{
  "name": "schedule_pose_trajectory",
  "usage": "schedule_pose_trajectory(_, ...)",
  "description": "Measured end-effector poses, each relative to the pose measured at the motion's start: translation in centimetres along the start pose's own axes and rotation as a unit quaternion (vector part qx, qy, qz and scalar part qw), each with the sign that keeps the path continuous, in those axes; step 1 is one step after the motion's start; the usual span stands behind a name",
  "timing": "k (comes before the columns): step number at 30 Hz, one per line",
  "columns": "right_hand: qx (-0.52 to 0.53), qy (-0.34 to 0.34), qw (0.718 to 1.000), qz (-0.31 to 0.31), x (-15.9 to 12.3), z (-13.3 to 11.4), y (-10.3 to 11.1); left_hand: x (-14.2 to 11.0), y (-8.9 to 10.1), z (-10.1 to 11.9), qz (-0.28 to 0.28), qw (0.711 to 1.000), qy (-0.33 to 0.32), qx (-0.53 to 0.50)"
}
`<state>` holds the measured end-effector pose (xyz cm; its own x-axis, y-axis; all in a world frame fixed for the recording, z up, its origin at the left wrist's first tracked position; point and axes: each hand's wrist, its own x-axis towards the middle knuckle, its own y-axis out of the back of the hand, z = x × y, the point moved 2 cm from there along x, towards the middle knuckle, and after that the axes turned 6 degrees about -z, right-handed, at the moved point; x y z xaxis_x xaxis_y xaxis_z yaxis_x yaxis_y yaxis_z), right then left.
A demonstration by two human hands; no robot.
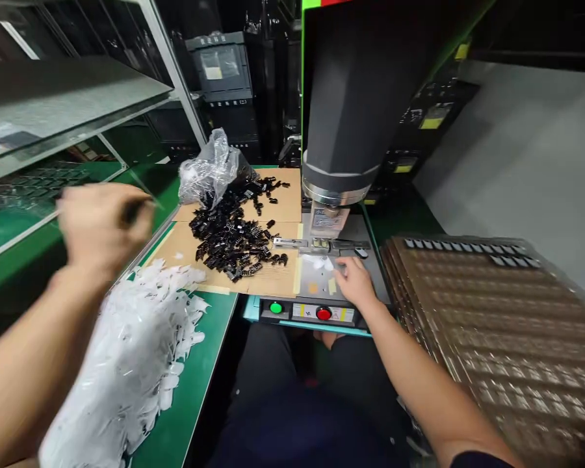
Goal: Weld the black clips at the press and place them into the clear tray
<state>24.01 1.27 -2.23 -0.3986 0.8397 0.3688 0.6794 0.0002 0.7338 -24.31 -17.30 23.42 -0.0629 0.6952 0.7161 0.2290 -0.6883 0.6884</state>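
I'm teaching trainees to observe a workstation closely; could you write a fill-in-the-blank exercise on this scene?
The person's bare ____ hand is motion-blurred.
The round red button sits to the ____ of the round green button.
The clear plastic bag of flat white pieces lies on a ____ tabletop.
Small ____ parts lie heaped on the flat brown cardboard.

Missing words: left; right; green; black.

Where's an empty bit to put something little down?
Try the green table: there's a bare strip between the white pieces and the table's right edge. The cardboard has a bare front corner between the black parts and the green button. It's crowded in the cardboard's middle and under the machine, near the right hand.
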Motion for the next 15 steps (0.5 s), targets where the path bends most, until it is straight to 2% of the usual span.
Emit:
schedule_pose_trajectory(1, -0.004, -0.002, 1.000, -0.014, 0.1, -0.4, -0.4, -1.1, -2.3, 3.5, -0.059, 0.994, -0.063, -0.071)
schedule_pose_trajectory(3, -0.030, -0.018, 0.999, -0.034, 0.4, -1.0, -0.9, -3.8, -6.7, 10.8, -0.139, 0.968, -0.113, -0.175)
schedule_pose_trajectory(6, -0.079, -0.040, 0.995, -0.052, 0.8, -1.4, -1.2, -7.5, -12.2, 21.3, -0.224, 0.931, -0.133, -0.255)
schedule_pose_trajectory(8, -0.094, -0.043, 0.993, -0.051, 0.7, -1.5, -1.2, -9.0, -14.8, 26.5, -0.261, 0.916, -0.125, -0.278)
schedule_pose_trajectory(11, -0.089, -0.035, 0.995, -0.043, 0.3, -1.3, -1.1, -9.8, -17.3, 31.2, -0.286, 0.907, -0.101, -0.292)
schedule_pose_trajectory(15, -0.054, -0.025, 0.998, -0.033, 0.1, -0.9, -1.0, -9.9, -19.0, 33.1, -0.295, 0.906, -0.076, -0.295)
